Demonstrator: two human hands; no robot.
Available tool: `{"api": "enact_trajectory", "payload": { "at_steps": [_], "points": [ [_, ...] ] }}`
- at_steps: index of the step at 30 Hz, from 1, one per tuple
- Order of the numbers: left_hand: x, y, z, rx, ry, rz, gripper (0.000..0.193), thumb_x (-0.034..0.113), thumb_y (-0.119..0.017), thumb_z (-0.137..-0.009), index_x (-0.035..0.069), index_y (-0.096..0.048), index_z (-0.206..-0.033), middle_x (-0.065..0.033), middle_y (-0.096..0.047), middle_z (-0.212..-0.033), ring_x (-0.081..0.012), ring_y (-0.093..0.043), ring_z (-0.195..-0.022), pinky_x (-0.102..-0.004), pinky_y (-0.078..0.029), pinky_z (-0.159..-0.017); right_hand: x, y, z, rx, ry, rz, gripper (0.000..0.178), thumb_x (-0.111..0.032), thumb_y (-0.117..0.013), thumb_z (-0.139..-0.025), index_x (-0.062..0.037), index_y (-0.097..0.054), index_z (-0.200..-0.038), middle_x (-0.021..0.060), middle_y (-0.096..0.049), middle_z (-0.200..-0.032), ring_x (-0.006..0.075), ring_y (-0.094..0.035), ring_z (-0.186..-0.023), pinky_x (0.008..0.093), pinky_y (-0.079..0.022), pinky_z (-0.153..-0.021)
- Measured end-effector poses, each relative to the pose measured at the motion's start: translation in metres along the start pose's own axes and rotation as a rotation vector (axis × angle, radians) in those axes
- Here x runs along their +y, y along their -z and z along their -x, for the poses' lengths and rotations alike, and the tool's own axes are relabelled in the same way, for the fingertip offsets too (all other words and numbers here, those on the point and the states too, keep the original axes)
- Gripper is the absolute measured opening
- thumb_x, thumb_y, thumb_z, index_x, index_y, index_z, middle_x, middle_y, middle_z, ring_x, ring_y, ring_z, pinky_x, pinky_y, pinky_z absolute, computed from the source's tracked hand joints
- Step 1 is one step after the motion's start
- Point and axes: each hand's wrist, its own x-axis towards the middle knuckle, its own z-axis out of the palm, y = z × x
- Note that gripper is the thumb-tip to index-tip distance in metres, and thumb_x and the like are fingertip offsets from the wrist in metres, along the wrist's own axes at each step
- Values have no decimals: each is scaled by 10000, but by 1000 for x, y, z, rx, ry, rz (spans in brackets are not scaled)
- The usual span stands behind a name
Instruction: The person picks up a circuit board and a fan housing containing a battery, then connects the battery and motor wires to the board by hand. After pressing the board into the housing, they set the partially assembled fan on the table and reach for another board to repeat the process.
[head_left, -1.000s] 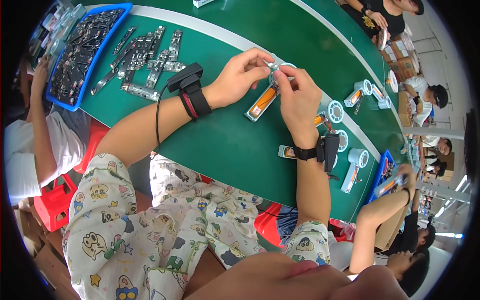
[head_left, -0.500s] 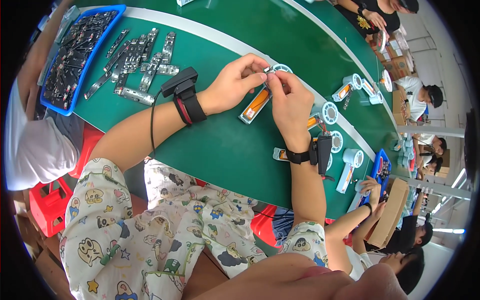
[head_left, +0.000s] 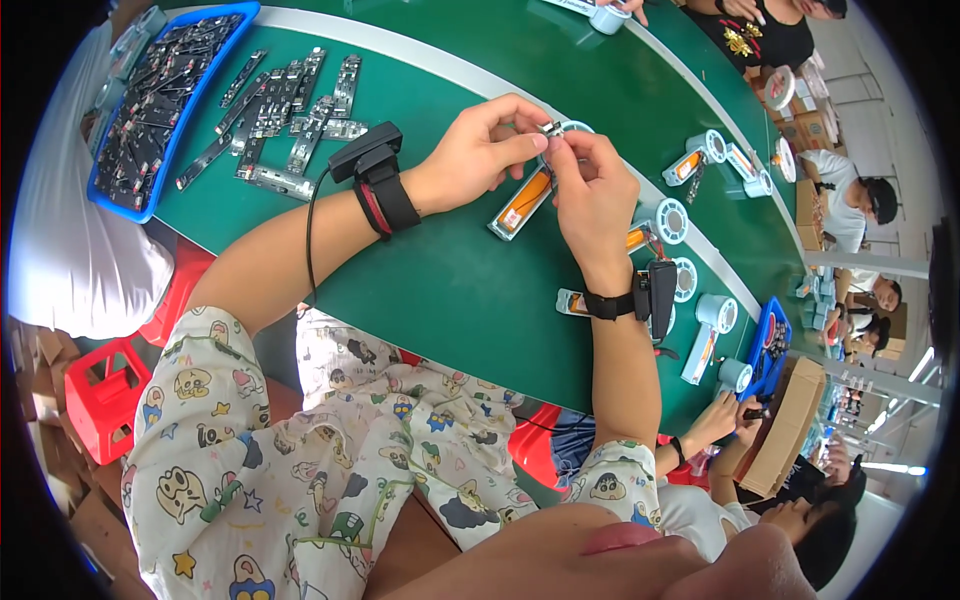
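My left hand [head_left: 490, 148] and my right hand [head_left: 598, 195] meet above the green table, both closed in a pinch. A small circuit board [head_left: 551, 129] with silvery parts shows at my left fingertips. My right thumb and forefinger press together at its near end; what they grip there is hidden. Just beneath my hands lies an open, pale blue handheld fan housing [head_left: 508, 228] with an orange battery [head_left: 524, 202] in its handle. Its round head [head_left: 577, 127] is mostly covered by my right fingers. Black devices are strapped to both my wrists.
Left of my arm lie several loose dark circuit boards [head_left: 270, 110], beside a blue tray [head_left: 172, 150] heaped with more. Several fan housings [head_left: 716, 315] line the right side, near a second blue tray [head_left: 768, 345] and a cardboard box [head_left: 785, 425]. Co-workers' hands [head_left: 712, 420] are at the right.
My hands stay together over the fan housing with little movement. The view has shifted slightly. At the right, a co-worker's hands have come lower; at the top, another hand and fan housing have appeared.
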Motion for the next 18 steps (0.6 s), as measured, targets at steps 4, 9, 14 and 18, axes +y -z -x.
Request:
{"api": "enact_trajectory", "payload": {
  "at_steps": [4,9,14,18],
  "points": [
    [1,0,-1,-10,-2,-21,249,159,-637,-1016,18,-617,-1220,-24,-633,-980,-69,-577,-724,-221,-443,-552,11,0,-1,77,325,209,116,-109,-710,-963,2,-697,-993,57,-726,-838,94,-622,-605,266,-489,-528],
    [0,0,-1,20,-22,-82,245,144,-662,-1002,13,-626,-1206,-27,-644,-956,-62,-578,-705,-230,-452,-574,12,-2,0,159,481,342,95,-99,-734,-936,-17,-705,-975,77,-710,-830,139,-638,-599,280,-498,-534],
    [3,-1,-3,41,-18,-86,245,154,-681,-993,14,-636,-1190,-12,-650,-915,-57,-562,-683,-230,-432,-565,13,-1,-1,175,514,397,82,-94,-736,-932,-27,-702,-965,88,-706,-834,171,-654,-606,292,-509,-540],
    [12,0,-3,17,46,-87,236,159,-684,-989,19,-648,-1176,3,-647,-894,-48,-535,-652,-225,-393,-532,13,0,-1,181,586,481,87,-91,-737,-927,-30,-692,-969,98,-703,-841,207,-665,-620,316,-518,-551]
  ]
}}
